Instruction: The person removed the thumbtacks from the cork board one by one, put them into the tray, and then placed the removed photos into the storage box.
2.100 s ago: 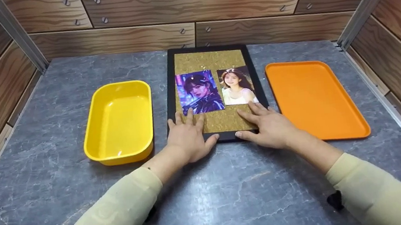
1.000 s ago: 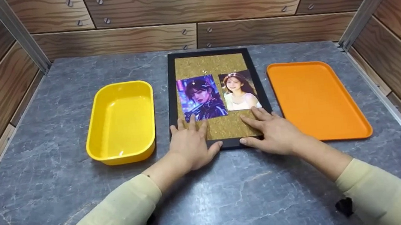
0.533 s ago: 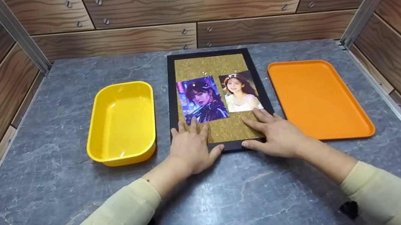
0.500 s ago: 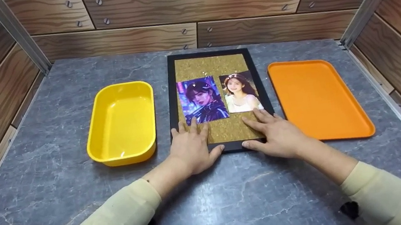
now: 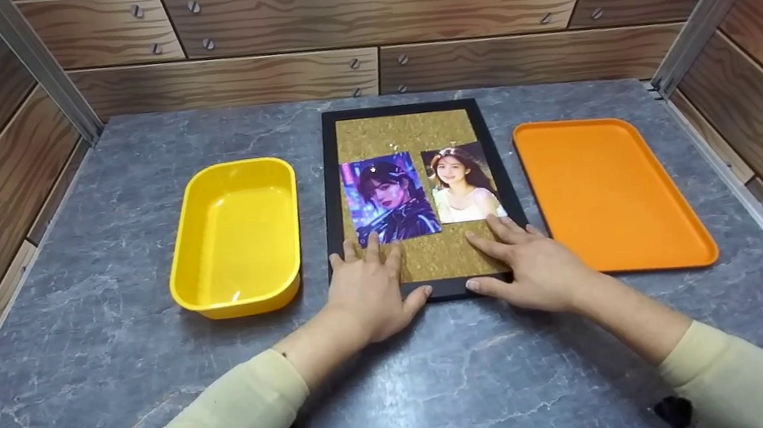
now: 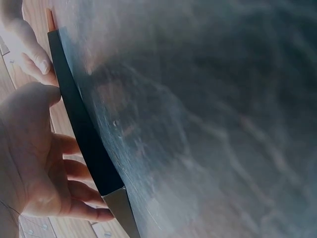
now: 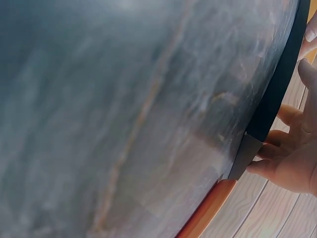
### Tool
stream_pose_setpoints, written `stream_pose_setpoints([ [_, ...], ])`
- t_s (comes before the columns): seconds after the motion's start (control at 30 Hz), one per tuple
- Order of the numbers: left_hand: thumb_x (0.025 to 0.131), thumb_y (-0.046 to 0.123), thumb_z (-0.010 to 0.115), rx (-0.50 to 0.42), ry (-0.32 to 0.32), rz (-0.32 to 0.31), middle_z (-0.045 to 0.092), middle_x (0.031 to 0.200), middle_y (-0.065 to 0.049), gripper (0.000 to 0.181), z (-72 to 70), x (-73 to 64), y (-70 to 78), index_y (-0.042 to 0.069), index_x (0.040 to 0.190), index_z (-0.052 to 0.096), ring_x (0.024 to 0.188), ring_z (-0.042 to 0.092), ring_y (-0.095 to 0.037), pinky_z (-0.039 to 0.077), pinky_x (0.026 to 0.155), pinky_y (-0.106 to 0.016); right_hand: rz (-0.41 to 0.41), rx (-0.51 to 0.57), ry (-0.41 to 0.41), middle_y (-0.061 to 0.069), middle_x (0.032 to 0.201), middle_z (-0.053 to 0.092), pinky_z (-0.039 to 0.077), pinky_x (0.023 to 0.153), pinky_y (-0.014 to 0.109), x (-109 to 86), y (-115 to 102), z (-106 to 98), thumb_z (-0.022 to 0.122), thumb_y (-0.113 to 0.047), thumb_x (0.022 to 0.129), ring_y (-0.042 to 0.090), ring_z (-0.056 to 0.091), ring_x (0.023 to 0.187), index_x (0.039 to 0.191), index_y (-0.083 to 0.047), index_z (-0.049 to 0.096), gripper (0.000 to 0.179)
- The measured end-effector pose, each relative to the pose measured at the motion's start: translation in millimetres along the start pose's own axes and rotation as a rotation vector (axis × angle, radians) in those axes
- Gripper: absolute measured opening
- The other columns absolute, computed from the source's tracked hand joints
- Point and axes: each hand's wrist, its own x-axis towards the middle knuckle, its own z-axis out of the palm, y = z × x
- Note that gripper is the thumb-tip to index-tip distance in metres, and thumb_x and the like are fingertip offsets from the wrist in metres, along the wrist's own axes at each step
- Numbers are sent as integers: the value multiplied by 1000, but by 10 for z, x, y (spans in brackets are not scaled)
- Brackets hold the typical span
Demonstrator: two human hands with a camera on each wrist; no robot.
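We see a black-framed corkboard [image 5: 438,254] lying flat on the grey marbled desk [image 5: 458,385], between a deep yellow tub [image 5: 233,238] and a shallow orange tray [image 5: 613,195]. On the cork we find two prints side by side, a strip of cork between them: a purple-blue portrait print [image 5: 391,202] and, nearer the tray, a portrait print with a white top [image 5: 463,190].

Both hands rest at the near end of the board, fingers spread and gripping nothing. We see the left hand [image 5: 370,294] across its near left corner, fingertips overlapping the lower edge of the purple-blue print, and the right hand [image 5: 542,267] across the opposite near corner, one fingertip at the other print's lower edge. Their thumbs point towards each other along the near frame bar, well apart.

Pale yellow sleeves [image 5: 215,423] cover the forearms, and behind the desk we see a wood-plank wall [image 5: 373,10]
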Motion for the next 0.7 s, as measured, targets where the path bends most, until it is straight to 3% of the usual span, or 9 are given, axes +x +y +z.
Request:
stream_pose_setpoints([
  [0.7, 102, 78, 31, 29, 4, 16, 32, 167, -26, 91, -5, -136, 44, 15, 167, 35, 146, 38, -59, 39, 113, -70, 9, 2, -15, 27, 169, 27, 27, 121, 68, -126, -64, 1, 50, -75, 100, 45, 28, 156, 163, -15, 44, 87],
])
